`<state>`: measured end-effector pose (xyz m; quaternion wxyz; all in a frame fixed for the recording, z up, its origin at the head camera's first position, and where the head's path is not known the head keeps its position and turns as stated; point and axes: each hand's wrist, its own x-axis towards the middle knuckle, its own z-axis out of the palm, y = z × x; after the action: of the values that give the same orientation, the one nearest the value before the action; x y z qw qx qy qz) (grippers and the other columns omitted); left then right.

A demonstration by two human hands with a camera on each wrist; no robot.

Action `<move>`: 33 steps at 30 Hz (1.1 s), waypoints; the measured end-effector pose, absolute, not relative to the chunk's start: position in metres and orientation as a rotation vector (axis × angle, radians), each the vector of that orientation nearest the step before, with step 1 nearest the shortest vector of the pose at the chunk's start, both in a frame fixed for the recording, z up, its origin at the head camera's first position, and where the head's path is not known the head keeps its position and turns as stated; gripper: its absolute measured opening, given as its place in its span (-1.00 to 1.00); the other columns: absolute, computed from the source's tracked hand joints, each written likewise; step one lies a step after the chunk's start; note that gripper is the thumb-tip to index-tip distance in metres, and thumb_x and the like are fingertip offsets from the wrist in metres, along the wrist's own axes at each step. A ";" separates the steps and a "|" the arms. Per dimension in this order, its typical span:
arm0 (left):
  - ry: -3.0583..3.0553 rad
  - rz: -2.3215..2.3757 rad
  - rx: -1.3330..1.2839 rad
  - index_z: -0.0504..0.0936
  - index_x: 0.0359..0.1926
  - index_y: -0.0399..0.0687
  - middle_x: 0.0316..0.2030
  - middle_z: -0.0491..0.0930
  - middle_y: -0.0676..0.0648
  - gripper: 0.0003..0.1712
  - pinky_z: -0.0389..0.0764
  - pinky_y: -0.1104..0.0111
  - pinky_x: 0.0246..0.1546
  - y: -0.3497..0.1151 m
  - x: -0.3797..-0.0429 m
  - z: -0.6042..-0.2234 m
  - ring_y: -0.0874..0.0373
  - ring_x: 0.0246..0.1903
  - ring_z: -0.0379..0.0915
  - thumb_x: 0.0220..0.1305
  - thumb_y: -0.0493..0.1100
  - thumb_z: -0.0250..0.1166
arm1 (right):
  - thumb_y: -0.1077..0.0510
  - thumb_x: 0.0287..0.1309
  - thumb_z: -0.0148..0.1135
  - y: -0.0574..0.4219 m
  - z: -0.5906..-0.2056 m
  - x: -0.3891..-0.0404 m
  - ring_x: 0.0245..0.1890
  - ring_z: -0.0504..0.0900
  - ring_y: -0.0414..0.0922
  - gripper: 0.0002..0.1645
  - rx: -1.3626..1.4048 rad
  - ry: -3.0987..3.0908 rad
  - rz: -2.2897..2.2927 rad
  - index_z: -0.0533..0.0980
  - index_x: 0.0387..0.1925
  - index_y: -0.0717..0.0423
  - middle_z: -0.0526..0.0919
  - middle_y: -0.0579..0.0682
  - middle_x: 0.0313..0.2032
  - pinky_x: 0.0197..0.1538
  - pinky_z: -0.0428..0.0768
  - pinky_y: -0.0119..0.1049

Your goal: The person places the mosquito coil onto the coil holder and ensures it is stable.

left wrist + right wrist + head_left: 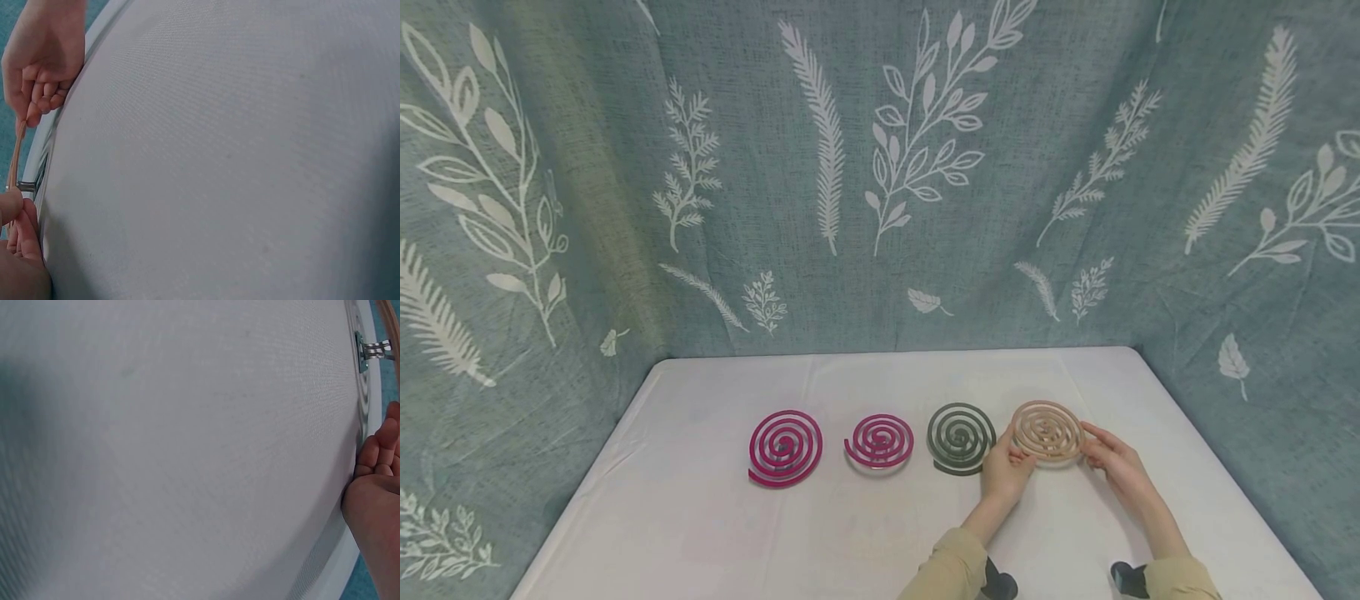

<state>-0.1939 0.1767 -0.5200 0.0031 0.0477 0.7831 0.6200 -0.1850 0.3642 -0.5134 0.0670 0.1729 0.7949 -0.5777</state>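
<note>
A tan mosquito coil [1045, 429] is held nearly level above the right part of the white table by both hands. My left hand [1006, 473] pinches its near left edge between thumb and fingers. At the coil's right edge, my right hand [1112, 458] pinches the rim. A small metal stand [26, 186] shows beneath the coil in the left wrist view, and again as a shiny bracket [375, 351] in the right wrist view. Just left of my left hand lies a dark green coil [960, 437], close to the fingers.
Two magenta coils stand further left, one at the far left [784, 446] and one nearer the middle [882, 439]; the second is raised at its far side. The white tabletop [715, 533] meets a blue-green leaf-patterned curtain [865, 292] at the back and sides.
</note>
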 end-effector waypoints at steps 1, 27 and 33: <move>2.453 1.942 0.151 0.39 0.26 -0.28 -0.52 0.50 0.02 -0.31 0.37 0.64 -0.57 0.177 -0.194 -0.520 0.44 -0.58 0.29 0.04 -0.39 0.34 | -0.07 0.30 0.05 0.364 -0.514 -0.185 -0.23 0.38 -0.34 -0.18 0.525 2.399 -1.732 0.03 0.44 0.17 0.40 -0.32 -0.18 -0.01 0.34 -0.42; 2.430 1.955 0.151 0.38 0.26 -0.27 -0.49 0.52 -0.02 -0.31 0.39 0.64 -0.55 0.177 -0.195 -0.522 0.42 -0.56 0.32 0.05 -0.39 0.34 | -0.04 0.29 0.05 0.364 -0.514 -0.185 -0.26 0.38 -0.35 -0.19 0.523 2.410 -1.739 0.03 0.43 0.18 0.40 -0.32 -0.22 -0.11 0.40 -0.54; 2.420 1.973 0.146 0.39 0.26 -0.27 -0.51 0.51 0.00 -0.31 0.39 0.64 -0.55 0.177 -0.195 -0.522 0.44 -0.57 0.30 0.05 -0.40 0.34 | -0.04 0.29 0.05 0.363 -0.514 -0.185 -0.26 0.38 -0.35 -0.19 0.522 2.411 -1.750 0.03 0.43 0.19 0.41 -0.32 -0.21 -0.12 0.42 -0.56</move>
<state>-0.1947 0.1772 -0.5219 0.0076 0.0467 0.7742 0.6312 -0.1852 0.3634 -0.5137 0.0586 0.1723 0.7957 -0.5777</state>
